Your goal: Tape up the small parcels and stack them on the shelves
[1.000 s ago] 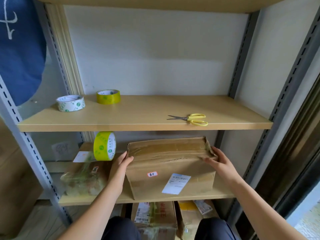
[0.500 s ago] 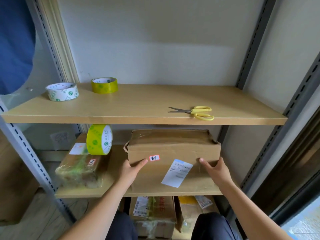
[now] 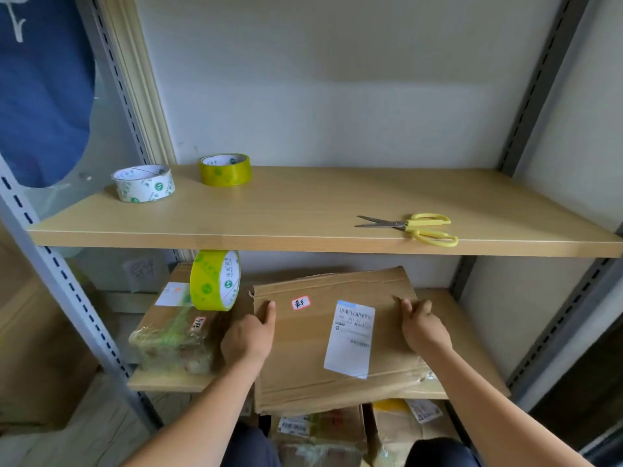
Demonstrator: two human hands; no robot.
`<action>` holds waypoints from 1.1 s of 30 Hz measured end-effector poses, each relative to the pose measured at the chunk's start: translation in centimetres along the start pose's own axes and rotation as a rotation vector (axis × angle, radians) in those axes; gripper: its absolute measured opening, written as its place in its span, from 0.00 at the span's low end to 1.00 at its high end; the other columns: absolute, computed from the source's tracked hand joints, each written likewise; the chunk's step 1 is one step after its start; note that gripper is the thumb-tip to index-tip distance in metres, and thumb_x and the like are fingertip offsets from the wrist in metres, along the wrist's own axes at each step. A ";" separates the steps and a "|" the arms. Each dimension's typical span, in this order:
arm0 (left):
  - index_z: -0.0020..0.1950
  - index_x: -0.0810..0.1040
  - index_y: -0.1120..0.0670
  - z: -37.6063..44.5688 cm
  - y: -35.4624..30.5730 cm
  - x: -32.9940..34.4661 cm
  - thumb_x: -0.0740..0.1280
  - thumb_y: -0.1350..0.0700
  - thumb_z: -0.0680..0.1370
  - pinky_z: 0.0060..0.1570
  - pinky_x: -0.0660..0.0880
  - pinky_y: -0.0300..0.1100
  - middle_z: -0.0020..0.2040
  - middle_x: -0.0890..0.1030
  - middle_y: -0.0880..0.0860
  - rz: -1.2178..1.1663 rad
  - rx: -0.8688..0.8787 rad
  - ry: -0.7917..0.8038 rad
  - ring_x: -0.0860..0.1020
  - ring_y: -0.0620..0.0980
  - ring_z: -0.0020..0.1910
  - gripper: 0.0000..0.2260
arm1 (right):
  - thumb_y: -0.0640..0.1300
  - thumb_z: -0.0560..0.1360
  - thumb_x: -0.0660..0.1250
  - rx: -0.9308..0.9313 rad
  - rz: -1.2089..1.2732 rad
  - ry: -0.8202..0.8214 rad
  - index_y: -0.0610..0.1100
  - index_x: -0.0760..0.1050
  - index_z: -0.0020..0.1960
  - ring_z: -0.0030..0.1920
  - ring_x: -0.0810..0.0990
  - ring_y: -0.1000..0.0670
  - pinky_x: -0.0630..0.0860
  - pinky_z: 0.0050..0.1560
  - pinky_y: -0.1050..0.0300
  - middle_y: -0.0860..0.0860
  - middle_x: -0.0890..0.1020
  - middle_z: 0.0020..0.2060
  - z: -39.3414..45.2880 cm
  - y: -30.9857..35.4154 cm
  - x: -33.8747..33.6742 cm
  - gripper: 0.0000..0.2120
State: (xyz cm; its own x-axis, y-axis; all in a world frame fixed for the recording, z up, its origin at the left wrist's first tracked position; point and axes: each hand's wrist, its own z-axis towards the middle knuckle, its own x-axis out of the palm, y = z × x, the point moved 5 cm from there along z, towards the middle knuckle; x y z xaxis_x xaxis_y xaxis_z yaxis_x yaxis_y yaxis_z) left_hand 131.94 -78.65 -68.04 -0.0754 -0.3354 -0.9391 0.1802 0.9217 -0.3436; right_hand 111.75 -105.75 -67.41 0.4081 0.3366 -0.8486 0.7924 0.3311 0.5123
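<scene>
Fingers of both hands clamp the box (image 3: pixel 323 335) on the lower shelf (image 3: pixel 472 318): left hand (image 3: pixel 247 335) at its left edge, right hand (image 3: pixel 423 326) near its right, probably pinching. Upright tape (image 3: pixel 215 281) stands just left of the left fingers; scissors (image 3: pixel 413 227) lie above the right ones.

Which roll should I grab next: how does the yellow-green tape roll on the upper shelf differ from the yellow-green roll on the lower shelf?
The upper-shelf roll lies flat on the bare board, hole facing up; the lower-shelf roll stands on edge, hole facing sideways. The upper-shelf roll sits alone near the back wall, beside a white roll; the lower-shelf roll rests on a wrapped parcel. Both share yellow-green tape and a white core with green logos.
</scene>
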 end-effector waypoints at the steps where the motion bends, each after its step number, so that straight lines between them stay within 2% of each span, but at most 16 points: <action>1: 0.49 0.82 0.58 0.5 0.2 0.3 0.48 0.33 0.81 0.42 0.71 0.43 0.49 0.84 0.58 0.019 0.005 0.007 0.82 0.59 0.52 0.34 | 0.60 0.83 0.45 -0.025 -0.001 -0.010 0.37 0.54 0.76 0.58 0.78 0.37 0.74 0.50 0.48 0.36 0.78 0.61 0.2 -0.1 0.5 0.31; 5: 0.55 0.80 0.58 3.1 0.8 1.6 0.49 0.29 0.78 0.46 0.73 0.44 0.53 0.82 0.57 0.023 0.003 0.103 0.81 0.58 0.55 0.35 | 0.57 0.83 0.50 -0.162 -0.043 -0.035 0.41 0.59 0.71 0.58 0.77 0.38 0.74 0.50 0.49 0.39 0.77 0.61 1.4 -0.7 1.7 0.24; 7: 0.64 0.75 0.58 4.3 0.8 1.9 0.52 0.28 0.77 0.49 0.73 0.45 0.60 0.80 0.58 -0.026 -0.011 0.141 0.79 0.58 0.60 0.36 | 0.58 0.83 0.49 -0.159 -0.127 -0.016 0.42 0.61 0.71 0.58 0.77 0.39 0.75 0.54 0.47 0.40 0.77 0.62 2.1 -0.5 1.8 0.25; 9: 0.77 0.59 0.59 5.2 0.3 1.6 0.57 0.31 0.77 0.61 0.73 0.49 0.74 0.70 0.59 -0.092 0.016 0.172 0.71 0.59 0.71 0.39 | 0.59 0.83 0.49 -0.107 -0.230 -0.060 0.43 0.62 0.73 0.65 0.72 0.39 0.70 0.63 0.44 0.42 0.73 0.67 1.8 0.1 1.7 0.26; 11: 0.82 0.44 0.56 5.6 -1.1 0.6 0.60 0.38 0.80 0.73 0.60 0.51 0.81 0.53 0.58 -0.124 0.108 0.183 0.55 0.57 0.79 0.40 | 0.59 0.82 0.52 -0.048 -0.151 -0.192 0.42 0.59 0.76 0.72 0.64 0.38 0.63 0.70 0.42 0.42 0.65 0.74 0.0 0.9 1.6 0.29; 12: 0.82 0.42 0.55 5.8 -1.9 0.0 0.61 0.42 0.82 0.75 0.54 0.49 0.82 0.48 0.57 -0.131 0.156 0.181 0.49 0.56 0.80 0.38 | 0.58 0.81 0.55 -0.028 -0.068 -0.290 0.40 0.55 0.78 0.74 0.61 0.38 0.59 0.72 0.41 0.41 0.60 0.77 -1.7 1.2 1.7 0.32; 14: 0.82 0.43 0.54 6.4 -3.1 -0.4 0.59 0.46 0.83 0.76 0.46 0.46 0.82 0.46 0.55 -0.162 0.237 0.172 0.43 0.52 0.80 0.34 | 0.57 0.79 0.59 -0.019 0.065 -0.482 0.35 0.52 0.79 0.75 0.58 0.35 0.58 0.73 0.37 0.37 0.54 0.78 -5.4 1.3 3.1 0.38; 15: 0.82 0.46 0.53 6.7 -3.3 0.0 0.58 0.46 0.84 0.76 0.47 0.46 0.82 0.48 0.54 -0.173 0.261 0.192 0.45 0.52 0.81 0.33 | 0.57 0.79 0.60 -0.022 0.116 -0.520 0.31 0.52 0.78 0.74 0.59 0.32 0.60 0.72 0.34 0.32 0.53 0.77 -6.9 1.2 4.7 0.40; 18: 0.80 0.58 0.51 6.6 -3.1 1.6 0.57 0.42 0.83 0.73 0.62 0.49 0.78 0.61 0.55 -0.143 0.254 0.252 0.61 0.56 0.77 0.28 | 0.51 0.78 0.68 -0.007 0.380 -0.414 0.27 0.44 0.77 0.75 0.49 0.25 0.58 0.73 0.30 0.23 0.46 0.73 -9.9 1.0 10.5 0.46; 21: 0.74 0.68 0.51 6.1 -2.5 1.3 0.58 0.42 0.82 0.67 0.68 0.47 0.71 0.70 0.57 -0.087 0.243 0.158 0.69 0.57 0.70 0.24 | 0.46 0.78 0.68 0.047 0.617 -0.244 0.35 0.33 0.78 0.77 0.39 0.32 0.48 0.78 0.40 0.27 0.38 0.75 -9.8 1.5 11.8 0.48; 23: 0.73 0.69 0.53 5.8 -1.3 0.9 0.59 0.42 0.82 0.64 0.68 0.46 0.70 0.71 0.58 -0.105 0.187 0.154 0.70 0.58 0.69 0.23 | 0.49 0.80 0.63 0.008 0.614 -0.184 0.38 0.31 0.78 0.79 0.44 0.38 0.47 0.77 0.52 0.34 0.41 0.78 -8.4 1.7 10.7 0.44; 24: 0.72 0.70 0.54 5.4 -0.5 0.8 0.60 0.42 0.82 0.63 0.68 0.45 0.69 0.72 0.58 -0.121 0.149 0.180 0.71 0.58 0.68 0.23 | 0.49 0.81 0.61 0.004 0.636 -0.141 0.38 0.32 0.78 0.79 0.52 0.39 0.53 0.75 0.55 0.37 0.47 0.79 -7.4 1.9 10.0 0.43; 26: 0.63 0.75 0.51 4.9 1.5 1.0 0.60 0.37 0.79 0.59 0.73 0.47 0.64 0.78 0.56 -0.121 0.077 0.161 0.76 0.59 0.61 0.21 | 0.49 0.83 0.59 0.063 0.637 -0.023 0.37 0.36 0.79 0.71 0.68 0.37 0.68 0.64 0.52 0.38 0.65 0.75 -5.1 2.7 9.2 0.39; 27: 0.55 0.76 0.49 4.9 2.6 1.2 0.59 0.33 0.77 0.54 0.76 0.49 0.58 0.81 0.56 -0.085 0.025 0.124 0.78 0.59 0.56 0.22 | 0.49 0.83 0.58 0.085 0.605 0.032 0.36 0.41 0.79 0.68 0.72 0.36 0.70 0.58 0.51 0.37 0.70 0.71 -4.4 3.5 9.0 0.36; 30: 0.51 0.78 0.52 3.3 3.9 0.7 0.58 0.31 0.76 0.44 0.75 0.45 0.52 0.81 0.54 0.051 -0.033 0.023 0.78 0.58 0.54 0.26 | 0.48 0.81 0.63 0.122 0.550 0.103 0.32 0.47 0.77 0.67 0.71 0.35 0.71 0.62 0.47 0.34 0.68 0.71 -4.2 6.2 9.5 0.36; 33: 0.52 0.81 0.53 1.0 3.3 0.0 0.54 0.34 0.81 0.41 0.71 0.42 0.52 0.83 0.52 0.219 -0.023 0.075 0.81 0.54 0.53 0.26 | 0.49 0.80 0.63 0.056 0.482 0.099 0.36 0.47 0.78 0.66 0.73 0.35 0.72 0.62 0.45 0.35 0.61 0.74 -6.6 7.3 10.1 0.36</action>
State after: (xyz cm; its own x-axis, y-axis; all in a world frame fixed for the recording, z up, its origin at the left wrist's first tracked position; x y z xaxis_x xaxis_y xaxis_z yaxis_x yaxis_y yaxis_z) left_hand 133.54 -75.84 -69.21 -0.1103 -0.1125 -0.9875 0.1779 0.9753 -0.1309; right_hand 118.66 -94.15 -71.33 0.6912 0.5231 -0.4986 0.5480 0.0704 0.8335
